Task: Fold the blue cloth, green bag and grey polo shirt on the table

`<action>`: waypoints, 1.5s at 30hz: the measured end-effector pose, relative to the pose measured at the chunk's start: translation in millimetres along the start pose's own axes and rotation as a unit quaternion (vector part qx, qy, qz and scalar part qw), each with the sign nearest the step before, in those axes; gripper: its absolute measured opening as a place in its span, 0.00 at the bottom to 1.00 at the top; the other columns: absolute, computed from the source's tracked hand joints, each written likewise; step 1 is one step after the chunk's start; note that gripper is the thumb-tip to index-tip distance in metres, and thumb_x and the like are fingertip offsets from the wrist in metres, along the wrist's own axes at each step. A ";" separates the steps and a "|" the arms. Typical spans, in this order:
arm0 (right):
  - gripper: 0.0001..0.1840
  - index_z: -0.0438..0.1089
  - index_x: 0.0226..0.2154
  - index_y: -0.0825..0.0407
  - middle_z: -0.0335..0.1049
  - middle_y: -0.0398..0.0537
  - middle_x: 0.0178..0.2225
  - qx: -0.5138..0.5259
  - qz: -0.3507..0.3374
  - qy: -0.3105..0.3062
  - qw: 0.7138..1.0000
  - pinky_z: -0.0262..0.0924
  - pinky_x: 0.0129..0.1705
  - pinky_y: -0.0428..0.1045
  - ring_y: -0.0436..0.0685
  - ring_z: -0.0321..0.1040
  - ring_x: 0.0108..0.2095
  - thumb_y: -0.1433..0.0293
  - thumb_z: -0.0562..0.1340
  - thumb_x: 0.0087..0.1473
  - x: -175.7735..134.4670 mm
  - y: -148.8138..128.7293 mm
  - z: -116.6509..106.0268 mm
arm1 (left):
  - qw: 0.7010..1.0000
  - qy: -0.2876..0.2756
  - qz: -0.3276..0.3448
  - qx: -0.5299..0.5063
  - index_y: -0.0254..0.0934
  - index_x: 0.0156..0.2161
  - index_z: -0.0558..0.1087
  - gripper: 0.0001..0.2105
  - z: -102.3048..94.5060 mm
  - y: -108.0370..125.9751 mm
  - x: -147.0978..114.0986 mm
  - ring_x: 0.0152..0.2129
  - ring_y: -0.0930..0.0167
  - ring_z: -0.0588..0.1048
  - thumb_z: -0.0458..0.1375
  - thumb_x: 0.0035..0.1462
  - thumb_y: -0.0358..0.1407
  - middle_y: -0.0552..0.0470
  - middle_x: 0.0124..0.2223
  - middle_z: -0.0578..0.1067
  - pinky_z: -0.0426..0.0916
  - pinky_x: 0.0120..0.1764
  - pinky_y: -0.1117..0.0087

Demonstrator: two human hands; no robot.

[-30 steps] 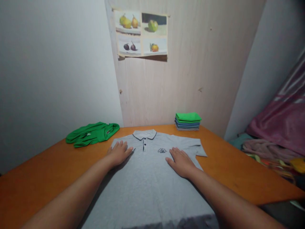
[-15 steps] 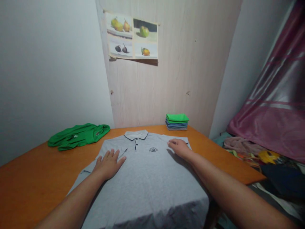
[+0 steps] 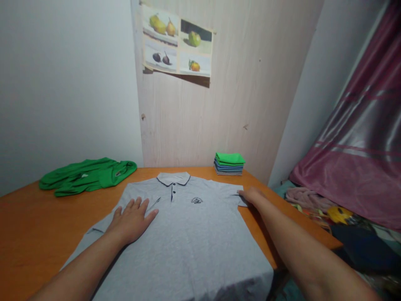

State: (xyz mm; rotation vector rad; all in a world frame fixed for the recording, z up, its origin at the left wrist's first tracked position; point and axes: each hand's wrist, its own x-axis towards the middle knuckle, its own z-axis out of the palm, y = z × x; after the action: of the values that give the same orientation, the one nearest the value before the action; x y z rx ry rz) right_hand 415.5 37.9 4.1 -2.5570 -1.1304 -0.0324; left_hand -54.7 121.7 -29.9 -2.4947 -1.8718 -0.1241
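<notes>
A grey polo shirt (image 3: 188,234) lies spread front side up, its dark-edged collar at the far end and its hem hanging over the near table edge. My left hand (image 3: 131,219) rests flat on the chest at the left, fingers spread. At the right sleeve, my right hand (image 3: 252,195) has its fingers closed on the sleeve's edge, where small creases run towards it. Part of those fingers is hidden behind the hand. A small dark emblem shows on the shirt's chest.
On the orange wooden table (image 3: 28,234), a crumpled green garment (image 3: 90,177) lies at the back left. A neat stack of folded cloths (image 3: 229,164), bright green on top, stands at the back right. Beyond the right table edge are heaped clothes (image 3: 363,242) and a pink curtain (image 3: 351,167).
My right hand has moved outward from the shirt's chest to the sleeve and closed on its edge. My left hand stays on the shirt. The view has shifted slightly.
</notes>
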 end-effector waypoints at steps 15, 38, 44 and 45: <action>0.19 0.69 0.49 0.54 0.75 0.60 0.44 0.033 -0.100 0.071 0.992 0.59 0.40 0.51 0.63 0.71 0.44 0.64 0.50 0.64 -0.9 -53.6 -17.4 | 1.000 0.013 0.001 -0.026 0.37 0.71 0.56 0.39 0.5 3.1 -4.6 0.69 0.50 0.49 0.40 0.63 0.61 0.38 0.72 0.52 0.44 0.64 0.39; 0.39 0.52 0.69 0.55 0.47 0.58 0.71 -0.049 -0.316 -0.150 0.936 0.43 0.68 0.63 0.65 0.43 0.71 0.48 0.47 0.66 -80.5 -77.6 30.4 | 0.998 0.016 0.001 -0.054 0.37 0.70 0.57 0.39 2.2 5.5 -5.5 0.70 0.50 0.47 0.41 0.63 0.61 0.38 0.73 0.50 0.42 0.64 0.39; 0.38 0.57 0.67 0.51 0.48 0.58 0.71 -0.101 -0.297 -0.183 0.932 0.41 0.67 0.69 0.68 0.42 0.71 0.46 0.47 0.64 -69.5 -92.0 32.0 | 0.998 0.017 0.000 -0.065 0.36 0.70 0.58 0.40 2.3 5.7 -6.0 0.70 0.49 0.47 0.41 0.62 0.61 0.37 0.73 0.51 0.41 0.64 0.39; 0.38 0.58 0.67 0.51 0.48 0.58 0.71 -0.095 -0.297 -0.175 0.934 0.42 0.67 0.69 0.68 0.42 0.71 0.47 0.47 0.65 -66.9 -98.9 31.4 | 0.998 0.015 0.000 -0.066 0.36 0.70 0.58 0.40 1.6 6.0 -6.6 0.70 0.49 0.47 0.41 0.62 0.61 0.36 0.73 0.51 0.41 0.64 0.39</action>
State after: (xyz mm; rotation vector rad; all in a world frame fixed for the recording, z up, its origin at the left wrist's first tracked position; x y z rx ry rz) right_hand 294.8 61.8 -6.3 -2.3272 -2.0971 0.1833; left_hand -50.7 113.8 -31.8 -2.5593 -1.9122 -0.2933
